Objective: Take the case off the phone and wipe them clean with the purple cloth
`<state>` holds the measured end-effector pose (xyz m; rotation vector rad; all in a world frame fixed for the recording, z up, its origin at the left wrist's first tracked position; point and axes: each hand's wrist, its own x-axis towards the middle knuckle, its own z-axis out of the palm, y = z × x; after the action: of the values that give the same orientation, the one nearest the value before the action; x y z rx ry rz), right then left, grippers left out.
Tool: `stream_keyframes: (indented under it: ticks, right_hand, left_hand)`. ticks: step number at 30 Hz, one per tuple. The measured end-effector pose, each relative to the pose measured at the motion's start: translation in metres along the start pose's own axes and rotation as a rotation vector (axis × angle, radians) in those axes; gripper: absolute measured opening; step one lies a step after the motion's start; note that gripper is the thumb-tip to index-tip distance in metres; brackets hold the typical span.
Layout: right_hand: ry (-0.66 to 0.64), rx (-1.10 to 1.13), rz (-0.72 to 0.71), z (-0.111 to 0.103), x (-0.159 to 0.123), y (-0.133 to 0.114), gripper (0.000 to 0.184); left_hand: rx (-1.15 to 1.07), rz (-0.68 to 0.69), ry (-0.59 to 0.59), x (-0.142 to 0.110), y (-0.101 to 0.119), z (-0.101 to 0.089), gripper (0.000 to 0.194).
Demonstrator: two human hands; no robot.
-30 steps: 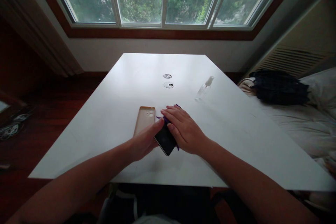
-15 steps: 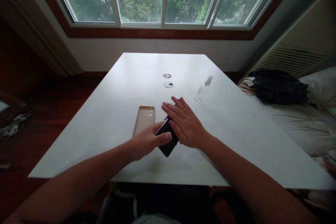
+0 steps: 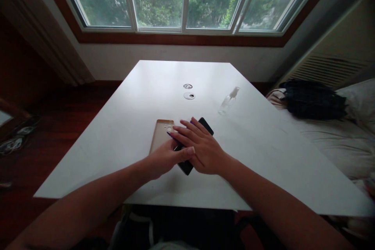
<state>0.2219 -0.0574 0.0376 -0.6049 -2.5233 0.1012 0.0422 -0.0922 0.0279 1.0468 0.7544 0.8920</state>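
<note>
A black smartphone [image 3: 206, 125] slants above the near part of the table, its far end pointing up and right. My left hand [image 3: 164, 159] is closed on its left edge, thumb laid across the dark face. Across the phone's middle lies my right hand [image 3: 202, 146], flat with fingers stretched. Under its palm and fingers is a purple cloth [image 3: 170, 134], of which only thin edges show. Most of the cloth and the phone's middle are hidden. Beside my left hand a clear tan phone case [image 3: 159, 134] rests on the table, partly covered by my hand.
On the white table [image 3: 131, 97], a clear spray bottle [image 3: 227, 101] lies at the right. Two round fittings [image 3: 189, 96] sit in the tabletop toward the back. A dark bag [image 3: 313, 99] rests on the bed to the right. Windows line the far wall.
My right hand and the purple cloth have moved down and left across the phone, uncovering its far end. My left hand keeps its hold. The view has shifted slightly.
</note>
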Motion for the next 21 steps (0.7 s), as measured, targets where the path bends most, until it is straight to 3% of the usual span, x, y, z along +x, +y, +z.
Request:
stream_keyframes:
  ticks: [5, 11, 16, 18, 21]
  right_hand:
    - [0.106, -0.006, 0.216, -0.011, -0.007, 0.029, 0.033]
    - [0.257, 0.148, 0.581, -0.012, -0.012, 0.029, 0.048]
    - [0.329, 0.419, 0.879, 0.0, -0.008, 0.036, 0.055]
    - [0.356, 0.505, 0.925, 0.004, -0.007, 0.04, 0.061]
    - [0.486, 0.456, 0.894, 0.005, -0.006, 0.041, 0.059]
  left_hand:
    - [0.093, -0.117, -0.143, -0.004, 0.005, 0.001, 0.045]
    - [0.179, -0.099, -0.201, -0.009, 0.005, 0.006, 0.036]
    - [0.201, -0.066, -0.13, -0.005, 0.003, 0.003, 0.033]
    - [0.191, -0.069, -0.085, -0.004, 0.003, 0.002, 0.036]
    - [0.154, -0.086, -0.041, -0.003, 0.005, 0.003, 0.042]
